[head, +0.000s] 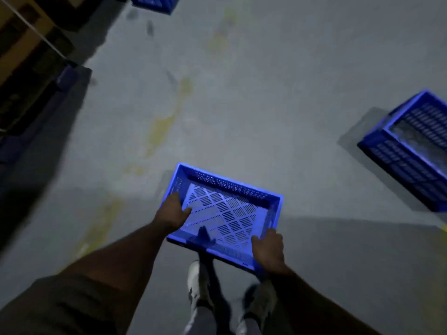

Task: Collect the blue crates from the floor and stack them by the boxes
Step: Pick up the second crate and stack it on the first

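A blue crate (226, 215) is held off the floor (266, 93) in front of the body, open side up, between both hands. The left hand (172, 213) is clamped on the left rim — thumb inside, fingers curled over the wall. The right hand (268, 249) is clamped on the near right corner, thumb over the rim. A second blue crate (411, 151) is seen on the floor well apart to the right, tilted; a third crate (154, 3) is cut off at the top edge. Cardboard boxes (26, 44) are stacked at the far left. Two shoes (197, 284) are visible below the held crate — blurred.
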`<action>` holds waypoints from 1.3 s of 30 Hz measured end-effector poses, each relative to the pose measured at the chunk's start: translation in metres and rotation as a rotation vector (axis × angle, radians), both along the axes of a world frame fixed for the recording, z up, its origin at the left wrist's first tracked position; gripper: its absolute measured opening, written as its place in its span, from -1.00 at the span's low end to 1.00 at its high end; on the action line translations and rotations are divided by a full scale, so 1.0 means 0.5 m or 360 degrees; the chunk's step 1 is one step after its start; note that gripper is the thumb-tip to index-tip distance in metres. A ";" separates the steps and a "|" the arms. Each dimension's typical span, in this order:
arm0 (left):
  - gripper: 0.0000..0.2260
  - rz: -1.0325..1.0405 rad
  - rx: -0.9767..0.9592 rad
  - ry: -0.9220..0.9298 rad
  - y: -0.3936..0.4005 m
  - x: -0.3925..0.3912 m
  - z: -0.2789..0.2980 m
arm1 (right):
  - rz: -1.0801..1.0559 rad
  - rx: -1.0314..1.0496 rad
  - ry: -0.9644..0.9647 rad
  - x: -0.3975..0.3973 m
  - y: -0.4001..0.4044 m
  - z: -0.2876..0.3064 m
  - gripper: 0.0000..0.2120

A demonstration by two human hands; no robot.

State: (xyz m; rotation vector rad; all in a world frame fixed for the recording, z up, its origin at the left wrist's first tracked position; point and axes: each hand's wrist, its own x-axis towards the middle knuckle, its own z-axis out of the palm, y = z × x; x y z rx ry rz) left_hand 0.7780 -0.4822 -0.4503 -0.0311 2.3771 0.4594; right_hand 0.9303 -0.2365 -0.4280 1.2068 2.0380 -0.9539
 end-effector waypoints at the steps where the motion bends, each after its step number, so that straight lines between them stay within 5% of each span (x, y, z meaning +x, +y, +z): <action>1: -0.42 0.0003 0.0008 0.0010 0.008 -0.004 -0.016 | -0.0004 0.0017 -0.0003 0.000 -0.001 -0.026 -0.51; 11: -0.22 0.0028 -0.0070 0.0114 -0.017 -0.029 -0.270 | 0.0139 0.0231 0.0105 0.001 0.027 -0.285 -0.46; 17: -0.15 -0.0003 -0.0219 0.0281 -0.053 -0.074 -0.371 | -0.0390 0.0258 -0.0162 -0.006 0.020 -0.387 -0.43; 24: -0.41 0.0532 -0.0234 0.0221 -0.096 -0.106 -0.421 | -0.0601 0.0494 -0.0085 -0.009 -0.009 -0.443 -0.41; 31: -0.48 0.0594 -0.0234 0.0232 -0.105 -0.116 -0.356 | -0.0623 0.0615 -0.0054 -0.023 0.000 -0.367 -0.46; 39: -0.48 0.0593 -0.0058 0.0394 -0.015 -0.102 -0.030 | -0.0537 0.0623 0.0140 -0.064 0.122 -0.058 -0.33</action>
